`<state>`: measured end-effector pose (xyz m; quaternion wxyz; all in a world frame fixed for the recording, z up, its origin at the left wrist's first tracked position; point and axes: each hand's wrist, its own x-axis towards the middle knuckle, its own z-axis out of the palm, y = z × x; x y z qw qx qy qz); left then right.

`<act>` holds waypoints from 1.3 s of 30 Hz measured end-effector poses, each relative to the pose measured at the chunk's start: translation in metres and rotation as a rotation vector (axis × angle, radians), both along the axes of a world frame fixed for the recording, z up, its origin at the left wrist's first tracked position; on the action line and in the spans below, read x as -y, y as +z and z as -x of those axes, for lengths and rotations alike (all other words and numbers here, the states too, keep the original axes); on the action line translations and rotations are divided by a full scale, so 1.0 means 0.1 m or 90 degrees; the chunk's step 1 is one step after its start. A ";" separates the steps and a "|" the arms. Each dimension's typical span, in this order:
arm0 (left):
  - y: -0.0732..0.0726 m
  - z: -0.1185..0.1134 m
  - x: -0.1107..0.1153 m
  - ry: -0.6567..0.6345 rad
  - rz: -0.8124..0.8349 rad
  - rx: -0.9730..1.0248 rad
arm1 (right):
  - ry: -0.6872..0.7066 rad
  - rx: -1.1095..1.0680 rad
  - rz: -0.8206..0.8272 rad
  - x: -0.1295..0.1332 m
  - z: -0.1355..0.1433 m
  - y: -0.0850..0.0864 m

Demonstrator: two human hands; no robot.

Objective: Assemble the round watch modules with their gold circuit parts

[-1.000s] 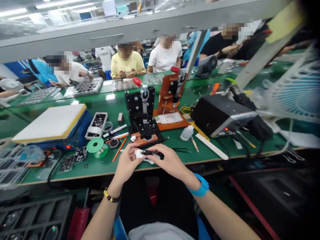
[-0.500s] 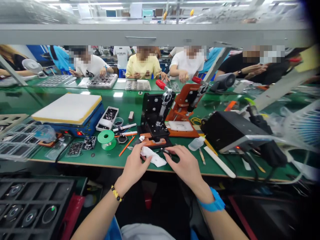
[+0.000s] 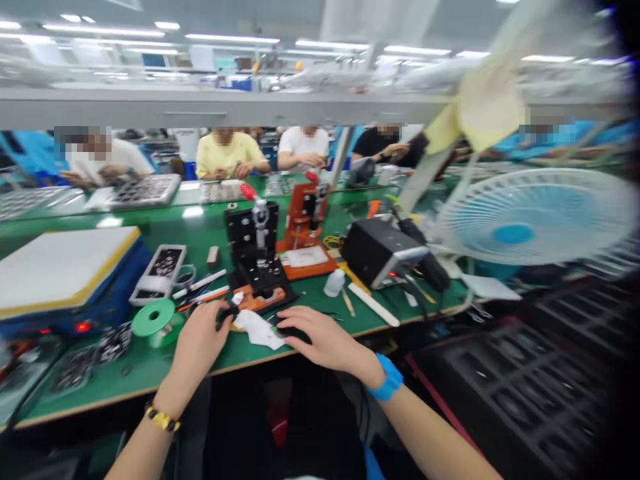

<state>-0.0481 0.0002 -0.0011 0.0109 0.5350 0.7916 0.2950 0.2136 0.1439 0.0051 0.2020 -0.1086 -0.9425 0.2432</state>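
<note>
My left hand (image 3: 203, 333) is at the left of a crumpled white cloth (image 3: 259, 330), its thumb and fingers closed round a small dark thing that I cannot make out. Right of the cloth, my right hand (image 3: 317, 335) has its fingers curled over a small dark piece with a green spot, too blurred to name. Just behind both hands is the black toggle press (image 3: 255, 247) with a red handle and an orange base part. An orange press (image 3: 305, 227) stands behind it to the right.
A green solder spool (image 3: 154, 319) stands left of my left hand, near a blue machine (image 3: 120, 280) with a white top. Rightward are a clear bottle (image 3: 334, 283), a white strip (image 3: 373, 305), a black box (image 3: 383, 250), a fan (image 3: 535, 213) and dark trays (image 3: 520, 373). People sit across the bench.
The view has swung right, bringing the fan and dark trays further into sight. My left hand has drawn off the cloth's left end; my right hand lies flatter beside its right end.
</note>
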 end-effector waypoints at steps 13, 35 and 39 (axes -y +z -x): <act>0.02 -0.24 0.54 0.127 -0.211 0.207 | 0.079 0.016 0.011 -0.10 0.03 0.11; -0.07 -0.61 0.24 -0.243 -0.157 0.267 | -0.011 -0.053 0.282 -0.26 -0.13 -0.16; -0.11 -0.60 0.25 -0.249 -0.182 0.248 | 0.001 -0.040 0.242 -0.25 -0.10 -0.16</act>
